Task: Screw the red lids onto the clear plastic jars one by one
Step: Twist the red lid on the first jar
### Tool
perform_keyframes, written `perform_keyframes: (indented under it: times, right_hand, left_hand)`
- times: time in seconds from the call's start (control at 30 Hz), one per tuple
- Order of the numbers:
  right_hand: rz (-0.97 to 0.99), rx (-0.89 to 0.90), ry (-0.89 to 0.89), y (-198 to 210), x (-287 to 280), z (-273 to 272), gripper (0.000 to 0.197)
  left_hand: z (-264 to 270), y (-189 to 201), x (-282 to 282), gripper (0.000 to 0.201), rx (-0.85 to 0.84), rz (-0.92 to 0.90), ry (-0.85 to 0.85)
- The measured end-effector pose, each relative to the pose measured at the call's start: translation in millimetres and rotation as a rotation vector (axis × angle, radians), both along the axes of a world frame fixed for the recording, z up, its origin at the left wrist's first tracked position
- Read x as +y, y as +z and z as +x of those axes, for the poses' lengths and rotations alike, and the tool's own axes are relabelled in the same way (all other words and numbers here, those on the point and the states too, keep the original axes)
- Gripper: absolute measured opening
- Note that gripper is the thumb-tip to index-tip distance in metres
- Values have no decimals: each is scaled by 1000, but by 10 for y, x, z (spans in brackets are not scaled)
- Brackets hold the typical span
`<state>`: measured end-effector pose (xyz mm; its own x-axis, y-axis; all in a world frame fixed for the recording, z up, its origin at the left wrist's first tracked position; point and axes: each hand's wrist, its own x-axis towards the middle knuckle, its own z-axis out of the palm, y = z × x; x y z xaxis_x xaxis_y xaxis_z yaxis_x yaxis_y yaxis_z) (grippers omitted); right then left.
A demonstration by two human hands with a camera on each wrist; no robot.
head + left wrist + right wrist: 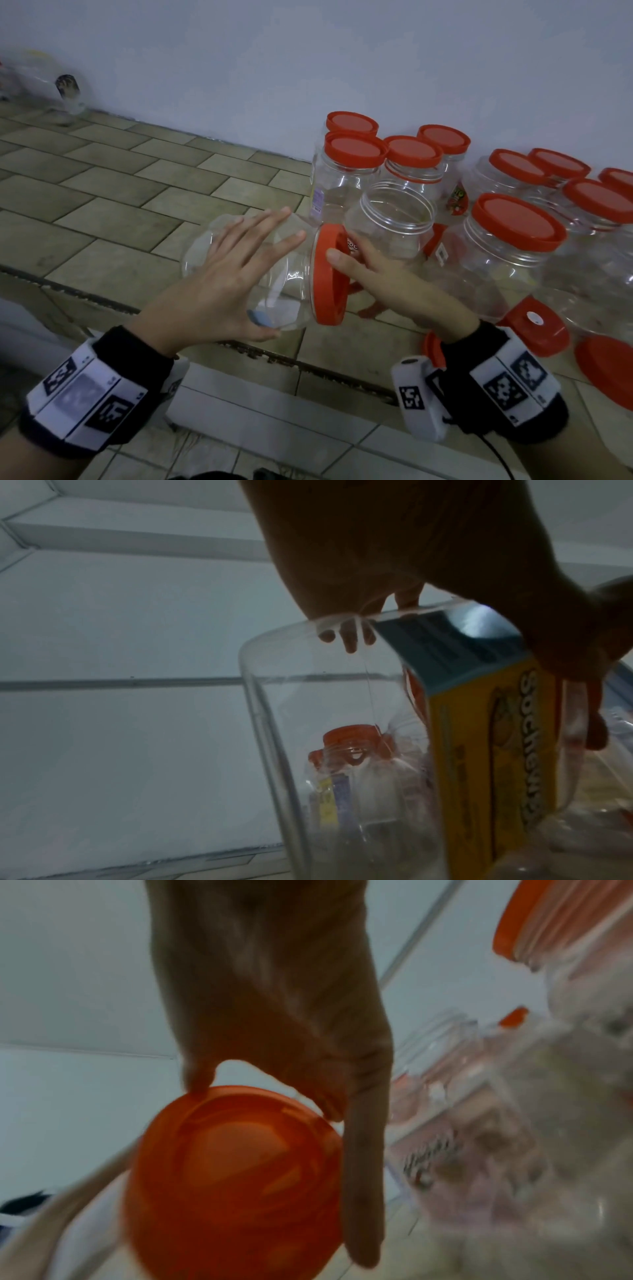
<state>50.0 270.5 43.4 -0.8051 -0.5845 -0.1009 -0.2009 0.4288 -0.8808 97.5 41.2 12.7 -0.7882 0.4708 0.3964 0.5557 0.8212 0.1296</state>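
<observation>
I hold a clear plastic jar (291, 281) on its side above the tiled floor, mouth to the right. My left hand (236, 270) wraps its body, fingers spread over the top and thumb underneath. In the left wrist view the jar (325, 723) carries a yellow and blue label (479, 750). A red lid (327, 284) sits on the jar's mouth. My right hand (383, 284) grips that lid, thumb on its upper rim and fingers behind it. The right wrist view shows the lid (236, 1172) face-on under my fingers (363, 1177), blurred.
An uncapped clear jar (390, 219) stands just behind the lid. Several capped jars (513, 240) crowd the back right by the white wall. Loose red lids (606, 366) and a red handle piece (534, 325) lie on the floor at the right. More clear jars (41, 82) stand far left.
</observation>
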Motion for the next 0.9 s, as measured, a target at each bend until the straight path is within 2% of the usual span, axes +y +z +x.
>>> perform_keyframes:
  times: [0.03,0.1,0.17,0.27,0.33,0.43,0.47,0.5,0.57,0.63,0.73,0.83,0.9]
  right_hand:
    - [7,62,52,10,48,-13,81]
    - [84,258,164,14,140,-58,111]
    - [104,373,236,29,181,-69,118]
    - [54,399,159,15,192,-90,112]
    - [40,308,62,2,191,-91,104]
    - [-7,113,39,-46,232,-117,76]
    - [-11,111,61,-62,260,-131,80]
    - [-2,152,98,-78,306,-149,92]
    - [55,313,181,-73,378,-165,113]
    - [91,443,254,-41,424,-172,121]
    - [39,395,166,11,450,-191,110]
    - [-17,195,59,23,455,-217,74]
    - [-45,159,86,-10,500,-226,87]
  left_hand:
    - [4,6,9,115,-7,7,-2]
    - [8,29,32,116,-22,26,-4]
    - [7,61,64,116,-17,30,-6]
    - [5,90,114,114,4,5,-4]
    - [5,82,145,114,12,-8,-9]
    - [-2,54,209,114,33,-23,-5]
    - [-4,50,228,114,39,-21,-2]
    - [-4,48,247,114,40,-7,1]
    - [-2,54,278,114,42,28,9]
    - [-10,63,316,115,50,40,9]
    - [-45,72,386,113,75,25,6]
    - [-76,63,436,111,93,4,10]
    - [-82,59,454,111,90,17,19]
